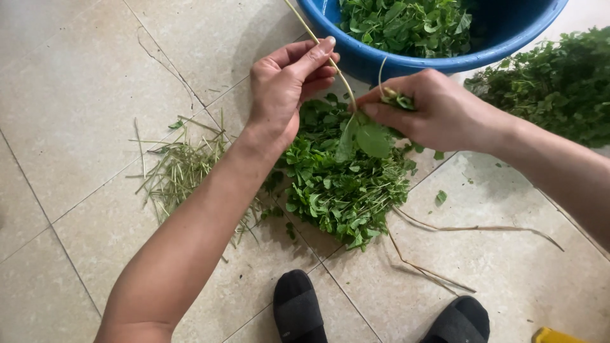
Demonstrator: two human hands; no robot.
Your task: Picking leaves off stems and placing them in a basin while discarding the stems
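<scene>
My left hand pinches a long pale green stem between thumb and fingers; the stem runs up past the frame's top edge. My right hand grips the lower end of that stem, where broad green leaves hang down, and some plucked leaves are tucked in its fingers. Both hands hover over a heap of picked green leaves lying on the beige tiled floor.
A blue plastic basin with leaves in it stands at the top. A larger bunch of greens lies at the right. Bare discarded stems are piled at the left; long thin stems lie right of the heap. Two black slippers are below.
</scene>
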